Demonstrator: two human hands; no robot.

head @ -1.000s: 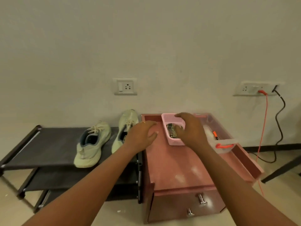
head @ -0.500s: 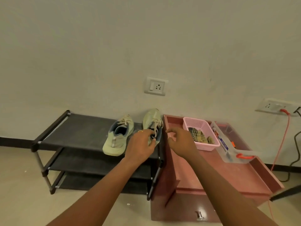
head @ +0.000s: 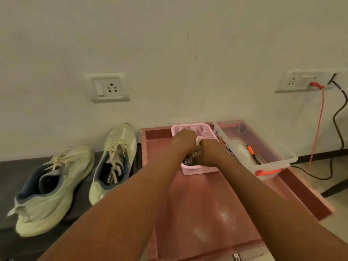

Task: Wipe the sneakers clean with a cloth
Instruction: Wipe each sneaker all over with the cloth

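Outer sneaker [head: 54,187] and inner sneaker [head: 114,159] sit on the black shelf [head: 11,172], well left of the fingers. Left hand [head: 183,141] and right hand [head: 210,150] are down in the pink basket [head: 195,170], fingers curled round the bunched cloth [head: 188,160] between them. Clear box [head: 273,153] just right.

left arm [head: 131,200]: bare the whole visible way, from the bottom edge of the shot up to the wrist, long and slim
right arm [head: 263,200]: same deal, bare right up to the wrist
left hand [head: 183,140]: bare, just the back and knuckles showing
right hand [head: 211,150]: bare too, back of it showing, fingers mostly out of sight
detail: shot's soft, can't make out nails or marks
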